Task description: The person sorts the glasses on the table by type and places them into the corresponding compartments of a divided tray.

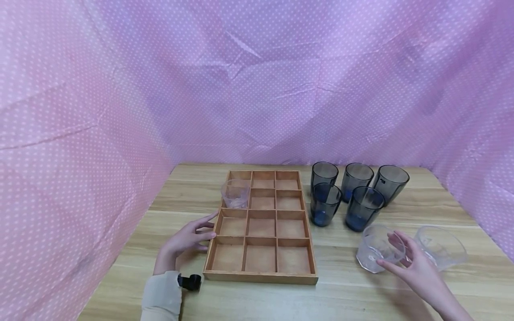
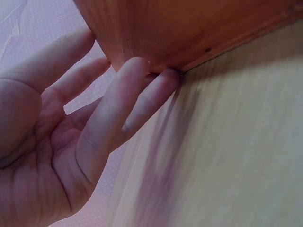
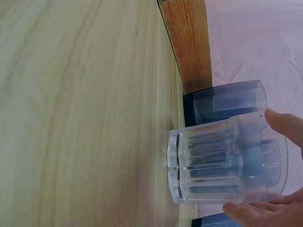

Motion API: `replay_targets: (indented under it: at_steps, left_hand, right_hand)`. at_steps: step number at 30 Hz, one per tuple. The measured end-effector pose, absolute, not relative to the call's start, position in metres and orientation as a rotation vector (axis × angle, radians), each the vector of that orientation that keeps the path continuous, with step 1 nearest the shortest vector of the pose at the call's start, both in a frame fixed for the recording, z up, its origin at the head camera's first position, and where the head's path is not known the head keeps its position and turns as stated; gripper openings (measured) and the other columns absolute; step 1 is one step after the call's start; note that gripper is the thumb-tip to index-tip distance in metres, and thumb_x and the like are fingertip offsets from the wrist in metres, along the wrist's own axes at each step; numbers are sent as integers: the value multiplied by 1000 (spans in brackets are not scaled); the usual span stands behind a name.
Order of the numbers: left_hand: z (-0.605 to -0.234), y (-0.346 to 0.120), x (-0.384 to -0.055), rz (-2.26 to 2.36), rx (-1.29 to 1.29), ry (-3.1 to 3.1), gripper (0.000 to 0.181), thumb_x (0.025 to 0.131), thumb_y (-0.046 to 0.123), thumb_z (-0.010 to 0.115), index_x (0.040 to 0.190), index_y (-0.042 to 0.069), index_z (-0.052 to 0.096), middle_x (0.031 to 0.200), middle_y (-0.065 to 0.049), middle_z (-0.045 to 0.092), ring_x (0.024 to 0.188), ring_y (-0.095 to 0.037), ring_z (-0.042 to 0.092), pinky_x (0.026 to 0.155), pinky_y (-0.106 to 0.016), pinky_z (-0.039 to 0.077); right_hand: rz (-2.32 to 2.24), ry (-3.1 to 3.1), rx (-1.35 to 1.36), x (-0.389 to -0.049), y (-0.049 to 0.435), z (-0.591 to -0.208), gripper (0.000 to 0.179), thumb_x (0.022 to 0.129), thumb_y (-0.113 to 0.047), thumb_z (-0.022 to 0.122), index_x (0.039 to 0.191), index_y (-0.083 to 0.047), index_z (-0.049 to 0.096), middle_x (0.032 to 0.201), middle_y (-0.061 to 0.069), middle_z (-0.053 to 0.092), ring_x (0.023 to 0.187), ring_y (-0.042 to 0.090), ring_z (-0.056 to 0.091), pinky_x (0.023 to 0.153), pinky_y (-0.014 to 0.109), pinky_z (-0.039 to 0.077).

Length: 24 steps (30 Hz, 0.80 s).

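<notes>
A clear glass point(image 1: 373, 254) stands at the right of the table, with my right hand point(image 1: 419, 267) gripping it between thumb and fingers. In the right wrist view this clear glass point(image 3: 213, 161) has its thick ribbed base close to the tabletop; whether it touches cannot be told. Fingers of my left hand point(image 1: 186, 240) rest against the left side of a wooden compartment tray point(image 1: 261, 278). The left wrist view has the fingertips on the outer wall of the tray point(image 2: 156, 33). Another clear glass point(image 1: 235, 196) sits in the tray's left column, second row from the back.
Several dark blue-grey glasses point(image 1: 363, 209) stand grouped right of the tray. One more clear glass point(image 1: 441, 247) is behind my right hand, partly covered by it. A pink dotted cloth point(image 1: 257, 89) surrounds the wooden table point(image 1: 341, 294) at the back and sides.
</notes>
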<state>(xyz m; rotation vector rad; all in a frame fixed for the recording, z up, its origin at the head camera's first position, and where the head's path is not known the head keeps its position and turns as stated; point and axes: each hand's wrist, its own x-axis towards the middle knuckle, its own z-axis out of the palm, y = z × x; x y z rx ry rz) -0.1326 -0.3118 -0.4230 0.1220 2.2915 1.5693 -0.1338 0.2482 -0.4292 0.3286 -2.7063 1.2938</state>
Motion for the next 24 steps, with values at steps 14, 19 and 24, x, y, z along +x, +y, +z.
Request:
replay_targets:
  at_steps: [14, 19, 24]
  left_hand:
    - [-430, -315, -135, 1582, 171, 2285, 75, 95, 25, 63, 156, 17, 20, 147, -37, 28, 116, -36, 57, 82, -42, 60]
    - [-432, -314, -135, 1590, 178, 2286, 75, 95, 24, 63, 156, 17, 20, 148, -37, 27, 117, -37, 57, 82, -43, 60]
    - [-434, -313, -134, 1591, 174, 2288, 75, 95, 23, 63, 156, 16, 20, 149, -36, 26, 117, -37, 56, 82, -43, 60]
  right_hand:
    - [1317, -2679, 243, -131, 245, -426, 80, 73, -10, 84, 135, 12, 40, 103, -50, 37, 96, -36, 34, 73, -9, 35]
    - [1325, -2676, 253, -132, 245, -426, 80, 73, -12, 84, 136, 11, 40, 105, -50, 38, 97, -36, 35, 74, -9, 36]
    - [1311, -2688, 266, -132, 243, -423, 80, 74, -16, 85, 137, 8, 41, 107, -49, 38, 98, -36, 35, 74, -9, 36]
